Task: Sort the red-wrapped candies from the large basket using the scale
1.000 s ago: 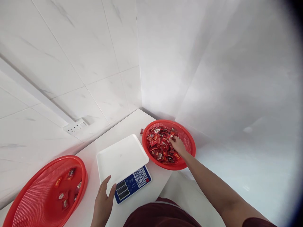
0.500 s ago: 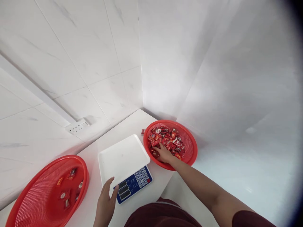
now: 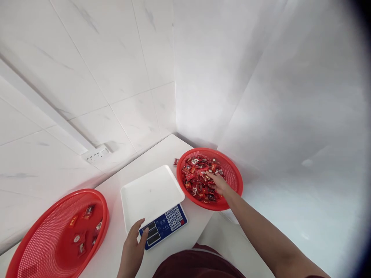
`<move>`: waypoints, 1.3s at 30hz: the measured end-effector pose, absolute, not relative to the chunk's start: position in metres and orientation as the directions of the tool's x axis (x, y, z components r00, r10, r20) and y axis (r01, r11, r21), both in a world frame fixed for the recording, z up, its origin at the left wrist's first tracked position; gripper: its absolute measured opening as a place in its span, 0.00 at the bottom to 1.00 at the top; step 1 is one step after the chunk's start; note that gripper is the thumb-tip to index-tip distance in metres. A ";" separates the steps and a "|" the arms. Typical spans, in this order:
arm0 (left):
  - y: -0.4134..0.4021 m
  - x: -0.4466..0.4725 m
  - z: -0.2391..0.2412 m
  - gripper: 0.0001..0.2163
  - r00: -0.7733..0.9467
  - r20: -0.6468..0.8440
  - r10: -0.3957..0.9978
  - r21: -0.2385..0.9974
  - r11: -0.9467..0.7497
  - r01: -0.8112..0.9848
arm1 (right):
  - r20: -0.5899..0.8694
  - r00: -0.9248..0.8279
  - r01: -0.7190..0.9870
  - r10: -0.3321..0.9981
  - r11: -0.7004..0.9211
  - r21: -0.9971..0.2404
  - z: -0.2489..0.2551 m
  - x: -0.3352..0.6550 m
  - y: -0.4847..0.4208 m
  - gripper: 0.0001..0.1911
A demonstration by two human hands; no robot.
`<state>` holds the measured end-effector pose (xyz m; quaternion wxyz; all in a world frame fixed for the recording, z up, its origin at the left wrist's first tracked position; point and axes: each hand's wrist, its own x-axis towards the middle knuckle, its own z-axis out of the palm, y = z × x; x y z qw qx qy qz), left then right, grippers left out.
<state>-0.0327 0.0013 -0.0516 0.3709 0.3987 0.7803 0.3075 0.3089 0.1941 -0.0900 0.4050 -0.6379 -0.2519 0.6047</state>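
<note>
**Right hand (image 3: pixel 219 183) among wrapped packets (image 3: pixel 197 173) in the right basket (image 3: pixel 240 184)**

The wrapped packets, mostly red with some pale and yellow printing, lie in a loose heap in the right basket, which is round, red and meshed, at the far right of the white table (image 3: pixel 110 193). The right hand comes in over that basket's near right rim, with its fingertips down at the upper part of the heap. Its fingers look narrow, bunched close to one another; whether they pinch a packet I cannot tell, since the hand covers part of the spot.

The left hand (image 3: pixel 135 245) is at the near left corner of the scale (image 3: pixel 174 219), by the dark display windows (image 3: pixel 153 233). Its thumb and forefinger are spread wide, with a gap between them; whether they touch the scale I cannot tell. The scale's white pan (image 3: pixel 152 193) lies on the far side of its blue panel, its right edge close beside the right basket.

One loose packet (image 3: pixel 176 161) lies on the table just left of that basket. At the near left is the left basket (image 3: pixel 43 231), also red and meshed, with a few packets spread apart inside, toward its right side. Beyond the table, a socket (image 3: pixel 97 154) is fixed on the tiled wall (image 3: pixel 121 61). A dark red shirt (image 3: pixel 197 266) shows at the near edge.
</note>
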 end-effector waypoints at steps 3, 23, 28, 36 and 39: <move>0.011 -0.017 -0.042 0.23 -0.378 -0.377 0.845 0.823 0.493 0.282 | -0.592 0.055 -0.265 0.804 -0.560 -0.785 -0.073 0.300 0.187 0.19; 0.043 -0.003 -0.035 0.09 -0.312 -0.613 0.726 0.728 0.367 -0.579 | -0.476 -0.560 0.059 0.679 -0.540 -0.840 -0.056 0.142 0.123 0.17; 0.045 -0.022 -0.039 0.05 -0.443 -0.658 0.608 0.707 0.299 -0.640 | -0.491 -0.472 0.068 0.732 -0.526 -0.848 -0.061 0.132 0.131 0.14; 0.031 -0.033 -0.045 0.06 -0.468 -0.667 0.579 0.716 0.324 -0.619 | -0.485 -0.257 0.121 0.836 -0.470 -0.874 -0.073 0.133 0.146 0.28; 0.028 -0.034 -0.049 0.07 -0.454 -0.661 0.598 0.730 0.373 -0.573 | -0.515 -0.268 0.111 0.814 -0.505 -0.856 -0.075 0.141 0.143 0.31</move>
